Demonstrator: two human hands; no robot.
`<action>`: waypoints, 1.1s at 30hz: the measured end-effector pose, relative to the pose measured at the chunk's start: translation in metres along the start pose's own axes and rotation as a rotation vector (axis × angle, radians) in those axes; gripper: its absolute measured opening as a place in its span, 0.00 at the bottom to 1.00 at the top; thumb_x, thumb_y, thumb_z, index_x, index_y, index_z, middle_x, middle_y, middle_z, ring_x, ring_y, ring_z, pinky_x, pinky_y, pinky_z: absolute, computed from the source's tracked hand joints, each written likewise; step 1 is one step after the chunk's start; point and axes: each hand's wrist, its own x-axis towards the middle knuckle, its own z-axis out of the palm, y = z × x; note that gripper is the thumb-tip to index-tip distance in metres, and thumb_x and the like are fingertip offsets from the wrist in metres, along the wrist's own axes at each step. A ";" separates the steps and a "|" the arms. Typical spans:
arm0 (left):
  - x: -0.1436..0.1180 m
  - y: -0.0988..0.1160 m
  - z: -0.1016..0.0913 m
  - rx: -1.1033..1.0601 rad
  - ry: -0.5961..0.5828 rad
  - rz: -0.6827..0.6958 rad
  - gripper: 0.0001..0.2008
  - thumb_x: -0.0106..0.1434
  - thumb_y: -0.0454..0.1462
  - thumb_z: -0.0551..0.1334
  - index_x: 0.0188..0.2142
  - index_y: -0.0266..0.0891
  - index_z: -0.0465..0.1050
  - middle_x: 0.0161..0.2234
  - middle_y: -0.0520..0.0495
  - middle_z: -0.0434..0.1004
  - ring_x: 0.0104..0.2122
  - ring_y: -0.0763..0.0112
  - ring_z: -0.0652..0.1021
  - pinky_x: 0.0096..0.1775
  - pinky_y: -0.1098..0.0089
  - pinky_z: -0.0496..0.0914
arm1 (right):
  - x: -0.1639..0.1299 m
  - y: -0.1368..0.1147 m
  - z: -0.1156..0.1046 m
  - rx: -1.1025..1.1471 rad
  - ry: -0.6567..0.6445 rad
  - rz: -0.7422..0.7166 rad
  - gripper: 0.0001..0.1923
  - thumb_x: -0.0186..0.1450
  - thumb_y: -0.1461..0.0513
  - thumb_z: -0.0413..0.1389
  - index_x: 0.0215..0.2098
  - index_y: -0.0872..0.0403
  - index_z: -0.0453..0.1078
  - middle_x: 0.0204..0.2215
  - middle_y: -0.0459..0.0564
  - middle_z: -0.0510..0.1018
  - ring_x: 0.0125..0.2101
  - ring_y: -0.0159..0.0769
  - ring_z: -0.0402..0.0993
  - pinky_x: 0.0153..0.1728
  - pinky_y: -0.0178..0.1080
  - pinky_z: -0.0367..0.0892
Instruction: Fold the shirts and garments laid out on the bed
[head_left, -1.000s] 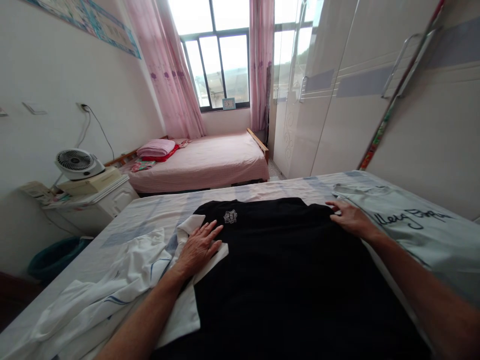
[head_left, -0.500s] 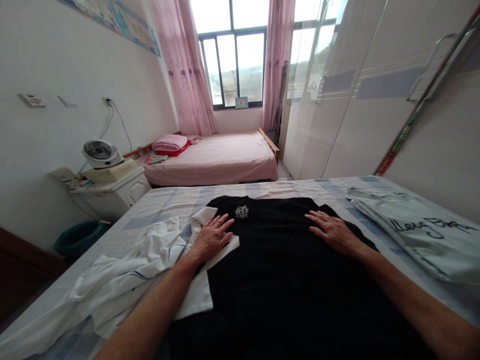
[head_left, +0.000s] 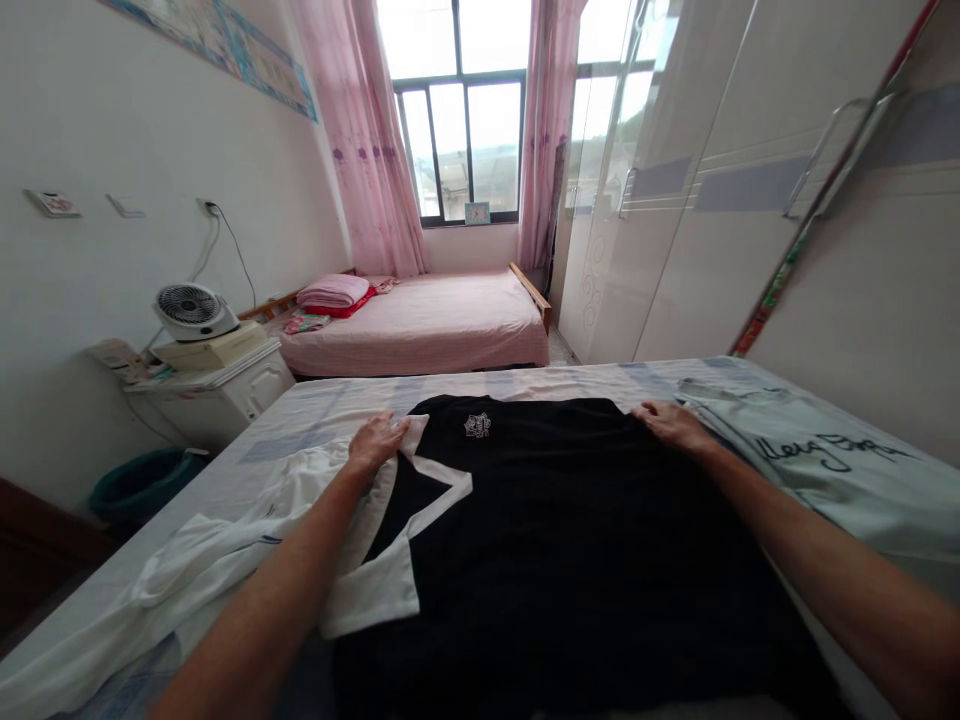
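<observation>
A black T-shirt (head_left: 570, 540) lay spread flat on the near bed (head_left: 315, 410), its small white chest emblem (head_left: 477, 425) close to the far edge and its body running back toward the person. The left hand (head_left: 377, 440) rested at the shirt's far left corner, on the white sleeve trim (head_left: 442, 490), with the fingers curled down onto the cloth; from this angle it looked like a loose pinch of the fabric edge, though the fingertips were partly hidden. The right hand (head_left: 670, 422) sat at the far right corner of the shirt, palm down, fingers pressed together on the black cloth and touching the edge of a folded pale green shirt (head_left: 825, 470) with dark handwriting-style lettering, which lay just beside the black one on the right.

A crumpled white garment (head_left: 225, 550) with thin blue lines lay to the left of the black shirt, partly under the left forearm. Beyond the near bed stood a second bed with a pink cover (head_left: 427, 325) and a folded pink blanket (head_left: 334, 291). A small white fan (head_left: 191, 310) sat on a white bedside cabinet (head_left: 225, 385) by the left wall, and a white wardrobe (head_left: 712, 200) filled the right side.
</observation>
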 end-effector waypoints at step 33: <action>0.056 0.099 -0.112 -1.185 0.106 -0.024 0.18 0.51 0.23 0.58 0.41 0.33 0.74 0.19 0.55 0.71 0.17 0.79 0.69 0.21 0.77 0.65 | 0.026 -0.062 -0.134 1.373 0.179 -0.025 0.15 0.56 0.76 0.53 0.38 0.59 0.73 0.20 0.45 0.73 0.20 0.25 0.67 0.20 0.27 0.64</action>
